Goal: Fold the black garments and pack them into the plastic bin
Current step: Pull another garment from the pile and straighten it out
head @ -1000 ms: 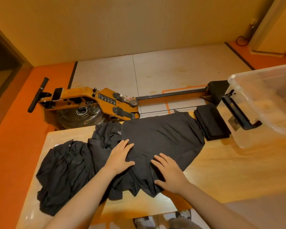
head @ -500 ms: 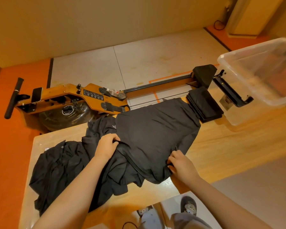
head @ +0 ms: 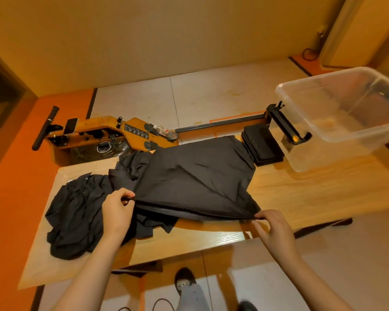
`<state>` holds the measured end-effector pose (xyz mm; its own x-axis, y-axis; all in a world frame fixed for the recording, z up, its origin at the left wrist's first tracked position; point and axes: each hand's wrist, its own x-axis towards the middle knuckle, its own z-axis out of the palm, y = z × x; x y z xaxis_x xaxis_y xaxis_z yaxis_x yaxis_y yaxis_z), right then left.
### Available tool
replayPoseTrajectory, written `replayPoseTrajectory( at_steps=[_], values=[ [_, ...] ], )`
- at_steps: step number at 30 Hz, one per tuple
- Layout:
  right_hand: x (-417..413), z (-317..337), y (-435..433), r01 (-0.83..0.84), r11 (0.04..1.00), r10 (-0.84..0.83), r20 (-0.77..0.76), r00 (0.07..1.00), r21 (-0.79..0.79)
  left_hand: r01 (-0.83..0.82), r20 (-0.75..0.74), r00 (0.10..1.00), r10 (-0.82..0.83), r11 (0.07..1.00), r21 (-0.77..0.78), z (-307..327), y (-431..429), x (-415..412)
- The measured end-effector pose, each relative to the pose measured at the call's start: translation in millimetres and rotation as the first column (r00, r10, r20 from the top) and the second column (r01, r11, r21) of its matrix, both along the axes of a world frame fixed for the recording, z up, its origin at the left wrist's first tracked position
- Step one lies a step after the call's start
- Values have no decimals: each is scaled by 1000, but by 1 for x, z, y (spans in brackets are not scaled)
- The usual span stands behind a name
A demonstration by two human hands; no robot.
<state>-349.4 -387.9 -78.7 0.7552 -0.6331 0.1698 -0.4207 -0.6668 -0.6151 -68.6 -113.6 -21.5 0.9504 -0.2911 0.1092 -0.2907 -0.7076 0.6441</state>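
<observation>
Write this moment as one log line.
phase: folding | left hand: pinches near edge of spread garment | right hand: pinches same edge | folded stack: beside plastic bin

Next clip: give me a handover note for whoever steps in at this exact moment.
Left hand pinches the spread garment at its near edge; right hand pinches its near right corner, lifted off the table.
Folded stack lies beside the plastic bin, which shows no garments inside. Crumpled pile sits at table's left.
Done: one stack folded. Left: fold the held garment and pile, pack all.
</observation>
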Motion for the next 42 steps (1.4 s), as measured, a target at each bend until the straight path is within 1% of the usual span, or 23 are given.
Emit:
replayPoseTrajectory(
  at_steps=[2, 4, 6, 10, 14, 20, 27, 30, 34, 38, 42],
  values=[
    [-21, -5, -4, 5, 1000, -5, -9, 1000, -21, -22, -20, 1000, 22, 999, 24, -9, 6, -29],
    [-40, -8, -11, 28, 999, -28, -27, 999, -26, 9, -58, 998, -5, 997, 72, -19, 11, -56],
    [-56, -8, -16, 36, 999, -37, -40, 999, -27, 46, -81, 996, -39, 995, 86, -25, 17, -77],
    [-69, 5, -26, 24, 999, -25, -24, 999, -30, 73, -17, 997, -72, 993, 90, -23, 28, -101],
    [-68, 27, -42, 40, 998, -39, 17, 999, -44, 83, 23, 996, -84, 995, 53, -9, 36, -117],
    [-43, 80, -71, 65, 993, -47, 183, 982, -95, 84, 122, 989, -82, 996, -8, 37, 33, -121],
    [19, 142, -109, 82, 987, -27, 369, 929, -136, 44, 276, 961, -35, 999, -25, 95, 5, -84],
    [52, 165, -120, 74, 989, -15, 410, 912, -129, 22, 300, 954, -5, 998, -55, 115, -9, -57],
    [103, 194, -140, 48, 989, 14, 414, 910, -138, -5, 303, 952, 33, 996, -93, 143, -31, -7],
    [166, 222, -163, 62, 995, -25, 405, 914, -80, 1, 327, 945, 21, 998, -68, 173, -60, 55],
    [224, 262, -186, 86, 996, -76, 476, 876, 2, 11, 382, 924, 26, 995, -94, 220, -90, 120]
  ],
)
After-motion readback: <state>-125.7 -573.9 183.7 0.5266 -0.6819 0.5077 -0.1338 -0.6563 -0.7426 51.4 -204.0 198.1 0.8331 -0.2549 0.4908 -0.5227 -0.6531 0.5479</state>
